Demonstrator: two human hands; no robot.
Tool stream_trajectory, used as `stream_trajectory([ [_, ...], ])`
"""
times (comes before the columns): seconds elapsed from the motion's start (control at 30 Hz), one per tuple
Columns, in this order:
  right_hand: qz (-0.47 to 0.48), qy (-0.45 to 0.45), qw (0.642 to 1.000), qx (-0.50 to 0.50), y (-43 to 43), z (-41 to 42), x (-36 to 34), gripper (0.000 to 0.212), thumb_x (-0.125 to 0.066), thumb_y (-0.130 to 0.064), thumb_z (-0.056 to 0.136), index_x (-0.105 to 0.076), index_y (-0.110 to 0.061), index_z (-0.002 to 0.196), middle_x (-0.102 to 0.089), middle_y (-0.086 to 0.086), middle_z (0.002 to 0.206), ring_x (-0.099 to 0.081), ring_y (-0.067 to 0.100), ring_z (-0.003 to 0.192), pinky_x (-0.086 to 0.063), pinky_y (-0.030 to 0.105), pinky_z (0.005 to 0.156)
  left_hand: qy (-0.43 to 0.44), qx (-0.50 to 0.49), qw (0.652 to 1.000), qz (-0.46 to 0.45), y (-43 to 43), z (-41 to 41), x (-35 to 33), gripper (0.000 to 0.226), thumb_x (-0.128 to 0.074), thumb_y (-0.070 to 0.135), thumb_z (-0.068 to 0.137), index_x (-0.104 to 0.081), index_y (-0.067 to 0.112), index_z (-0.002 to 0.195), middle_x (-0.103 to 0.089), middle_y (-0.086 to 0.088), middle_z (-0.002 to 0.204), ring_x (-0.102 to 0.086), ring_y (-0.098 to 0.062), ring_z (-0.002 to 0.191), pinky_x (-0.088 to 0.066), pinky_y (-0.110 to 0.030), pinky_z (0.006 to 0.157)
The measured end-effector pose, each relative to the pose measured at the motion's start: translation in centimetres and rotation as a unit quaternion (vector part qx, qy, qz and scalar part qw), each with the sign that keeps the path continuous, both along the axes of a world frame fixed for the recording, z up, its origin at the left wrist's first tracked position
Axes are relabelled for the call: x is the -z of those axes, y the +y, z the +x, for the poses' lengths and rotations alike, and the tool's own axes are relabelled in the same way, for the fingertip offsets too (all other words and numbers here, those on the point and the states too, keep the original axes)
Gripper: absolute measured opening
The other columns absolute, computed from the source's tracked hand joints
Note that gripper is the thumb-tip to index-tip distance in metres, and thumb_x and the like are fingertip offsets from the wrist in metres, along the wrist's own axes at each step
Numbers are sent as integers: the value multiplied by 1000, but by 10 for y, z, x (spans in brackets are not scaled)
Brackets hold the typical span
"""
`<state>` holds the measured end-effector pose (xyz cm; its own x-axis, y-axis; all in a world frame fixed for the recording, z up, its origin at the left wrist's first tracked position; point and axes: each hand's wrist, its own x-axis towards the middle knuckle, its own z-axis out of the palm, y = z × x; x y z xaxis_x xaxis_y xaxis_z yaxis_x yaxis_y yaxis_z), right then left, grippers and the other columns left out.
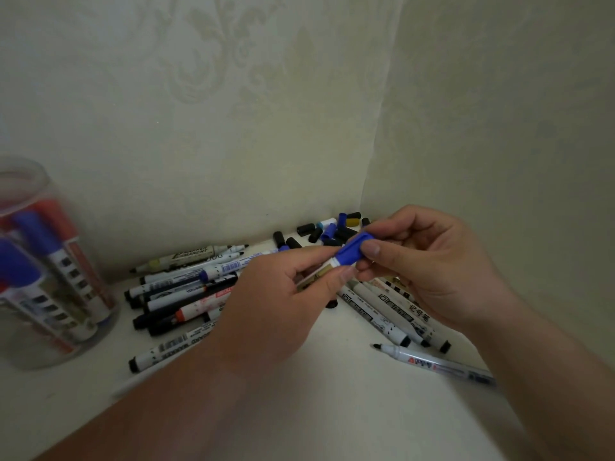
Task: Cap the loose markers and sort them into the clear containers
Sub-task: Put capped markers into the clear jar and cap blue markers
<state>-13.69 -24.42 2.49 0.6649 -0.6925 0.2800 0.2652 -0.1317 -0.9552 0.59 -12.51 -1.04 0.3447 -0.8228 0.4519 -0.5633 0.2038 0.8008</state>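
Observation:
My left hand [276, 294] grips the white barrel of a marker [316, 276]. My right hand [429, 264] pinches the blue cap [352, 252] that sits on the marker's end. Both hands hover above the white table [316, 377]. A pile of loose uncapped markers [186, 287] lies to the left of my hands, and three more markers [392, 311] lie under my right hand. Several loose black, blue and yellow caps [329, 229] are heaped in the corner. A clear container [43, 277] at the left holds capped blue and red markers.
Cream patterned walls [233, 111] close off the back and right side and meet in a corner behind the caps. A thin silver pen [436, 362] lies near my right wrist.

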Motion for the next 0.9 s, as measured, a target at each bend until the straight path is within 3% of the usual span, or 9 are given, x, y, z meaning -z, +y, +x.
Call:
stream_trajectory([
  [0.1, -10, 21, 1000, 8, 1, -1, -1, 20, -70, 3, 68, -63, 9, 84, -73, 24, 78, -72, 32, 63, -63, 35, 62, -1, 1, 1000, 12, 0, 3, 2, 15, -66, 42, 91, -73, 46, 103, -72, 9, 76, -69, -19, 73, -52, -42, 67],
  [0.23, -1, 41, 999, 14, 4, 1, -3, 15, -70, 2, 68, -63, 7, 80, -72, 27, 79, -72, 38, 66, -64, 40, 65, 6, -9, 1000, 13, 1, 5, 3, 11, -70, 40, 89, -73, 45, 98, -74, 13, 80, -71, -14, 77, -56, -45, 71],
  [0.37, 11, 43, 999, 9, 7, 5, 0, 15, -71, 0, 67, -63, 6, 78, -72, 27, 77, -72, 34, 62, -63, 36, 61, 50, 4, 999, 11, 3, 6, 4, 14, -74, 37, 83, -71, 45, 94, -75, 20, 83, -72, -2, 79, -59, -28, 73],
  [0.5, 9, 26, 1000, 9, 9, 8, 3, 15, -70, 0, 67, -64, 7, 79, -72, 25, 73, -72, 29, 59, -62, 33, 59, 76, 11, 997, 20, 2, 7, 5, 13, -74, 31, 84, -70, 43, 89, -75, 16, 75, -71, 0, 70, -53, -18, 62],
  [0.53, 6, 22, 1000, 12, 10, 9, 3, 16, -70, 0, 67, -63, 8, 80, -72, 25, 73, -71, 29, 58, -62, 33, 59, 83, 12, 996, 22, 3, 8, 5, 8, -72, 37, 82, -71, 40, 90, -75, 13, 73, -71, -2, 70, -54, -22, 63],
  [0.63, -5, 6, 1000, 14, 11, 10, 5, 18, -69, -1, 70, -62, 8, 83, -72, 24, 73, -71, 28, 57, -61, 32, 58, 93, 15, 995, 14, 4, 8, 3, 27, -65, 49, 76, -74, 33, 95, -75, 7, 71, -71, -11, 66, -57, -40, 62],
  [0.7, -12, -12, 1000, 12, 13, 12, 5, 15, -70, -3, 71, -63, 4, 82, -73, 22, 73, -70, 26, 57, -60, 31, 58, 101, 18, 995, -3, 3, 7, 0, 26, -64, 46, 76, -73, 30, 94, -73, 7, 66, -63, -4, 52, -47, -24, 50],
  [0.77, -29, -33, 998, 47, 8, 11, 2, 14, -71, -5, 71, -65, 0, 83, -74, 19, 74, -70, 26, 58, -60, 32, 60, 105, 15, 994, -15, -1, 6, -4, 21, -64, 43, 79, -72, 29, 92, -69, 7, 62, -54, 1, 46, -39, -13, 48],
  [0.9, -68, -4, 974, 215, -26, -17, -10, 8, -73, -5, 83, -67, -10, 85, -75, 12, 77, -72, 25, 68, -60, 34, 69, 70, -55, 996, -25, -3, 16, -4, 10, -62, 38, 92, -70, 31, 93, -68, 6, 66, -55, 1, 49, -43, -14, 47],
])
